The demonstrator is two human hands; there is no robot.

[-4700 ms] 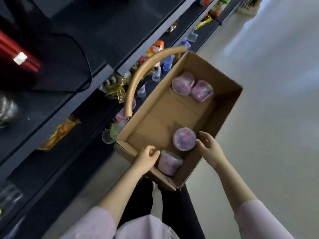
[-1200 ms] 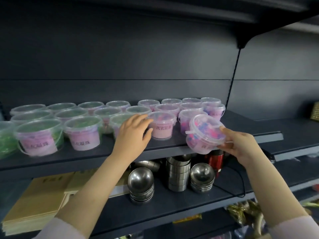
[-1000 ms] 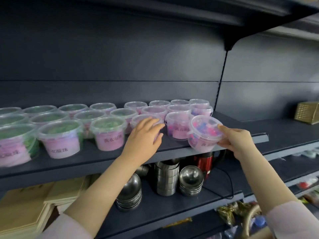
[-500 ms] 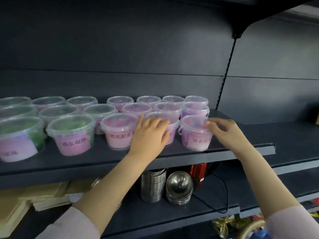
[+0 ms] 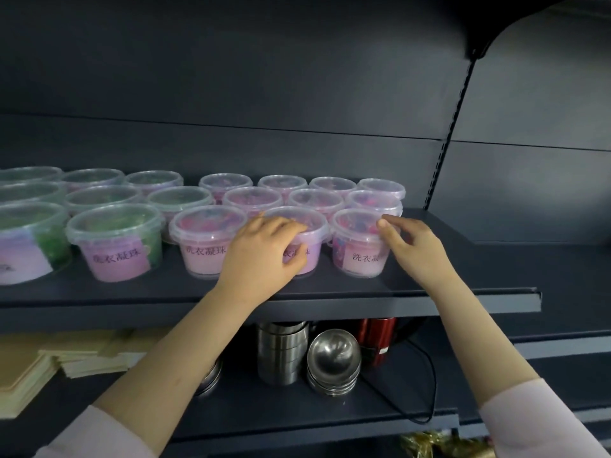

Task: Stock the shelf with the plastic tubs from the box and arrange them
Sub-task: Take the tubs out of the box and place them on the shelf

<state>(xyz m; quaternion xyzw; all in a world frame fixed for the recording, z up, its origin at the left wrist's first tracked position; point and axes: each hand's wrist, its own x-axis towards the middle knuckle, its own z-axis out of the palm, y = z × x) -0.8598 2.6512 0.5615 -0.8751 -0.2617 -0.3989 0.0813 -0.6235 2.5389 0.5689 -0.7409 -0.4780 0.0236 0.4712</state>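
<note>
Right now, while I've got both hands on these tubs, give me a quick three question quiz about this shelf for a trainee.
1. True or false: the right hand is holding the rightmost front tub up off the shelf.
2. Which front-row tub does the left hand grip? A) the leftmost B) the second tub from the right C) the rightmost
3. How many rows deep do the tubs stand?

Key: 1 false, it stands on the shelf. 2 B. 3 three.
</note>
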